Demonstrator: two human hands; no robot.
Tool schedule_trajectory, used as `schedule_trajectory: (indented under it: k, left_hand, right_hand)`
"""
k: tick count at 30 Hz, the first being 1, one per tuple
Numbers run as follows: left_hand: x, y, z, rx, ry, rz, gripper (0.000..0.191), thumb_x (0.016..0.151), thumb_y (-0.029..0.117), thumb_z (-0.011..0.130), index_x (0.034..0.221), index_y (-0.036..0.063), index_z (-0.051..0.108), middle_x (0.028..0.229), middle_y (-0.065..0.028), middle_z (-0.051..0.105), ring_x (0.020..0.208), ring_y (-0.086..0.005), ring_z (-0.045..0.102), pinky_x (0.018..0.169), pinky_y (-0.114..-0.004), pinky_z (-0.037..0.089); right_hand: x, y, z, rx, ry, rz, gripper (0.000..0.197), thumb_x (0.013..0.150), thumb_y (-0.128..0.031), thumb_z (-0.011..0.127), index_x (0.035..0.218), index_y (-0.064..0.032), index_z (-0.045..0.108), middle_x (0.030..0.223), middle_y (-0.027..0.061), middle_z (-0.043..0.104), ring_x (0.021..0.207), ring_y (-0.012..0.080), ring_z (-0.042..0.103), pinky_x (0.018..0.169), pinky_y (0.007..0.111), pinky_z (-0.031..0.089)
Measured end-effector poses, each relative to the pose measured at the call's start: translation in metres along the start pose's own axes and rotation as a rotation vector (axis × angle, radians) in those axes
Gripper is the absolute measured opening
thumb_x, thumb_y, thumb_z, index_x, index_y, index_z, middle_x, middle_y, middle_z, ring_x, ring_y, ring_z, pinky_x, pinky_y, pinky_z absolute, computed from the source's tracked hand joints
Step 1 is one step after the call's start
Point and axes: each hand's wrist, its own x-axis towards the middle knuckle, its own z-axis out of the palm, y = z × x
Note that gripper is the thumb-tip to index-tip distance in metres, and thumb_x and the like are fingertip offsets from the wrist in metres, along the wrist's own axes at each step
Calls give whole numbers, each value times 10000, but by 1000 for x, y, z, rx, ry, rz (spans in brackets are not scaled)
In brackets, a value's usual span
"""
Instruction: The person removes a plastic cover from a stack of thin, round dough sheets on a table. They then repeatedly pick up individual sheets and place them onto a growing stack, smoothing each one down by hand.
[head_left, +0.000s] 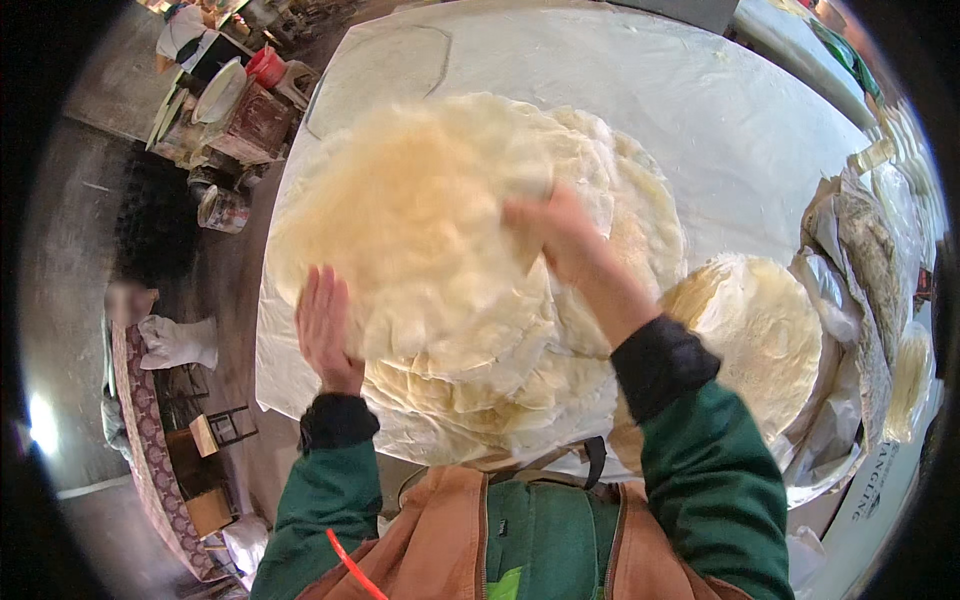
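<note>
Before me lies a broad pile of large, thin, pale round flatbreads (480, 397), their edges wavy and overlapping. The top flatbread (420, 202) is browner in its middle and blurred by motion. My left hand (324, 322) rests upright against its near left edge, fingers straight and close together. On the other side, my right hand (559, 232) has its fingers closed at the right edge of this flatbread; blur hides the exact grip. A second stack of flatbreads (757, 330) stands to the right, beside my right forearm.
White sheeting covers the table (675, 127). Crumpled plastic wrapping (855, 300) lies along the right side. To the left, beyond the table edge, are a red bucket (266, 67), a white basin (220, 91) and a wooden stool (214, 431). A person (184, 37) is at the far upper left.
</note>
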Motion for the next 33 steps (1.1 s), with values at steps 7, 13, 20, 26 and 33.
schedule_trajectory:
  k: [7, 13, 20, 26, 33]
  left_hand:
    - [-112, 14, 47, -51, -480, -158, 452, 743, -64, 541, 1184, 11, 611, 1313, -161, 555, 1280, -345, 467, 1045, -452, 376]
    - [-108, 21, 53, -77, -459, -182, 507, 719, -87, 568, 1217, 4, 588, 1328, -158, 542, 1285, -355, 454, 1047, -443, 369]
    - [-117, 8, 41, -109, -526, -174, 552, 715, -74, 537, 1262, -3, 541, 1417, -172, 445, 1337, -358, 381, 1053, -451, 358]
    - [-143, 58, 3, -405, -237, -721, 500, 808, 54, 571, 1298, 17, 479, 1250, -201, 490, 1199, -330, 466, 1020, -428, 393]
    - [-132, 43, -20, -2049, 412, -1565, 795, 875, 622, 521, 1398, 44, 362, 1348, -182, 478, 1224, -338, 475, 1027, -458, 386]
  right_hand:
    - [-100, 129, -11, -1, 372, 66, 418, 836, -15, 536, 1245, -6, 455, 1111, 67, 538, 980, 150, 531, 838, 290, 431]
    - [-104, 122, -9, 134, 384, 207, 338, 882, -106, 582, 1177, 24, 483, 1021, 47, 556, 845, 123, 553, 745, 264, 430]
    - [-70, 107, -9, -64, 180, 480, 433, 846, -353, 673, 1051, 11, 559, 744, 3, 523, 595, 82, 502, 550, 249, 414]
    - [-35, 105, 30, -762, 206, -58, 333, 801, -270, 662, 981, 10, 639, 789, 142, 672, 716, 213, 653, 646, 340, 498]
    - [-81, 37, 129, 78, -69, -230, 238, 864, -99, 596, 1067, 24, 614, 878, 126, 682, 800, 169, 641, 723, 321, 507]
